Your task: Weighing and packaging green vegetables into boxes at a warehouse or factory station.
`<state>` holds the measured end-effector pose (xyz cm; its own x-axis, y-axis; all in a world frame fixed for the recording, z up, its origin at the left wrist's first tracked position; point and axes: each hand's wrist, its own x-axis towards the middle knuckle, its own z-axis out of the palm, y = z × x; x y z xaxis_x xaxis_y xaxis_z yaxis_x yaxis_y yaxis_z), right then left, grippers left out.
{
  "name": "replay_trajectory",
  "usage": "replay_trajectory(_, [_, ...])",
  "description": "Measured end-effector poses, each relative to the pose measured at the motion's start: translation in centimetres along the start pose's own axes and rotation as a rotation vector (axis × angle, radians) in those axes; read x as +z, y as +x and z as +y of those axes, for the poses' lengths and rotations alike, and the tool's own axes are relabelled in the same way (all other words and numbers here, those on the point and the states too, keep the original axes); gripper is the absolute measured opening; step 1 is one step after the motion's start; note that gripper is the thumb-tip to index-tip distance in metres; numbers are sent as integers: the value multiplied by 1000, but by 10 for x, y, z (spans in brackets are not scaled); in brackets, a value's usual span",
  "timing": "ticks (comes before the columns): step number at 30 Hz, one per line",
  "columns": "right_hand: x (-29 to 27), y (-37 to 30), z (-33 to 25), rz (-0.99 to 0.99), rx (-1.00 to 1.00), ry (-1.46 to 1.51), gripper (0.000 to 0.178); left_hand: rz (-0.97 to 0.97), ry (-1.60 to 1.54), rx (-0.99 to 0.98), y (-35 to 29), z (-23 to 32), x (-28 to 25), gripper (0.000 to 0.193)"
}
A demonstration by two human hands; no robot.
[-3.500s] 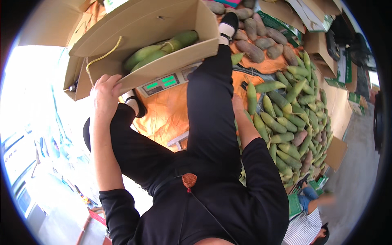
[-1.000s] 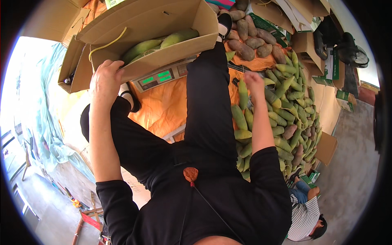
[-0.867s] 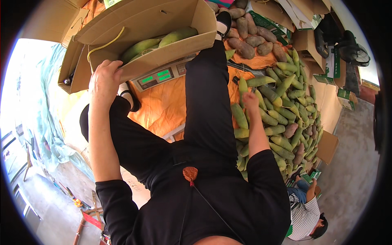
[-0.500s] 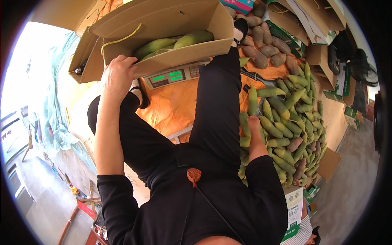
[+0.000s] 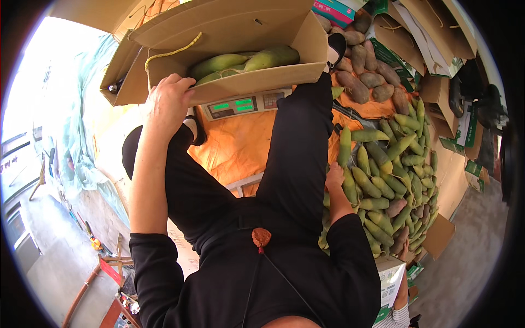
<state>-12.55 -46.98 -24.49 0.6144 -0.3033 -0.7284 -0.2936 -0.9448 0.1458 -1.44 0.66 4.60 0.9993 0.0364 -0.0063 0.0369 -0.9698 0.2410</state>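
My left hand (image 5: 169, 104) grips the near rim of a long open cardboard box (image 5: 229, 27), its fingers curled over the edge. Inside lie several green radishes (image 5: 273, 58). Beneath the box is a digital scale (image 5: 234, 106) with lit green figures. On my right, a heap of green radishes (image 5: 383, 188) spreads over the floor. At the heap's left edge, beside my right leg, is my right hand (image 5: 334, 177). It touches or almost touches the radishes there; its fingers are mostly hidden, so any hold is unclear.
Reddish-brown radishes (image 5: 373, 79) lie on an orange sheet (image 5: 235, 147) beyond the green heap. Handled cartons (image 5: 432, 33) line the far right. At lower right, another person's forearm in a striped sleeve (image 5: 402, 317) reaches past a white-and-green carton (image 5: 389, 281) to the heap.
My right hand has shifted down and left to the heap's edge. My left hand keeps its grip on the box. The other person's arm now extends to the heap.
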Motion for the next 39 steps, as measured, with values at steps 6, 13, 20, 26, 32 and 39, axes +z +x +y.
replay_trajectory(6, [-15,-5,-20,-40,-45,-13,45,-5,22,-7,-4,-6,0,22])
replay_trajectory(13, [16,-6,-20,79,-115,-49,45,0,3,-7,-3,-6,3,23])
replay_trajectory(20, [37,2,1,324,-193,117,46,4,-16,45,7,2,5,22])
replay_trajectory(26, [-19,1,-26,361,-349,565,50,21,12,21,-6,-9,-2,21])
replay_trajectory(32, [-81,-24,-48,469,-522,944,56,17,24,10,-8,-9,-1,21])
replay_trajectory(39, [-214,-94,-68,661,-643,1102,55,1,10,-3,-4,-3,-7,21])
